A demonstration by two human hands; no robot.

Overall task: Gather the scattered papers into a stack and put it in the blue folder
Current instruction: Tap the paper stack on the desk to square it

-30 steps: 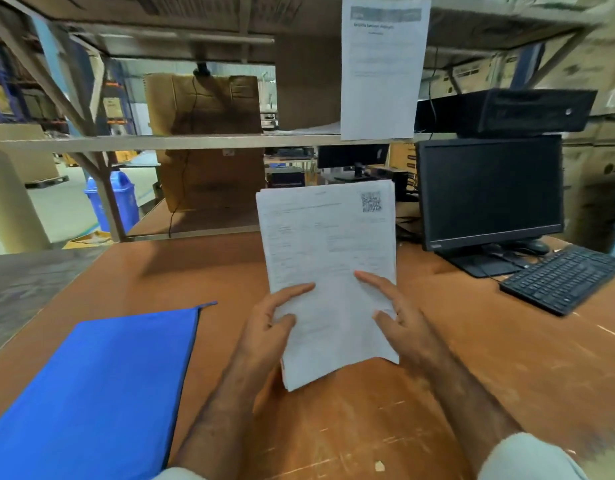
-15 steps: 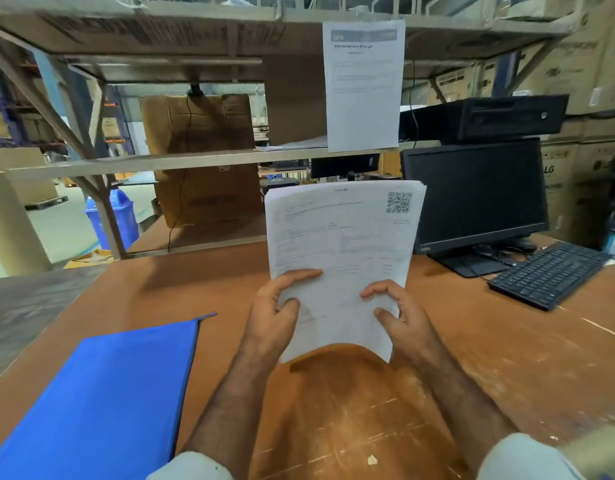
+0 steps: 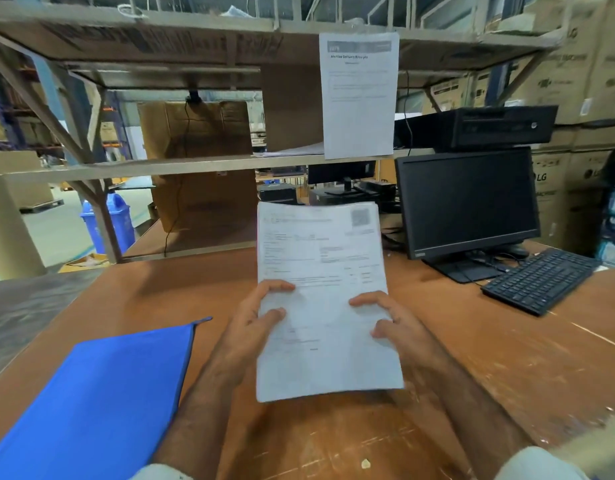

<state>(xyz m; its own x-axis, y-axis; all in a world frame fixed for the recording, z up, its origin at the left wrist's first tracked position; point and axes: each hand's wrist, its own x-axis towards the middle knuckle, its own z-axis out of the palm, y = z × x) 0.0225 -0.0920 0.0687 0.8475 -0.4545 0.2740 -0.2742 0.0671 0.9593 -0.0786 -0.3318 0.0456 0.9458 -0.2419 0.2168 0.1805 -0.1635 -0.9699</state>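
Stack [image 3: 325, 299]: squared since a second ago, lowered toward table [image 3: 507, 358]; left hand [image 3: 254, 327], right hand [image 3: 399, 327] clamp its sides. Folder [image 3: 102, 393] closed; insertion next.

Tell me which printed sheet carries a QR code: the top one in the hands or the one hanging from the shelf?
The top sheet of the held stack, gripped by the left hand and right hand; its code sits top right. The hanging sheet shows none.

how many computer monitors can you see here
2: a large black monitor on the table right of the paper stack, and a smaller monitor farther back behind the shelf. Others may be hidden.
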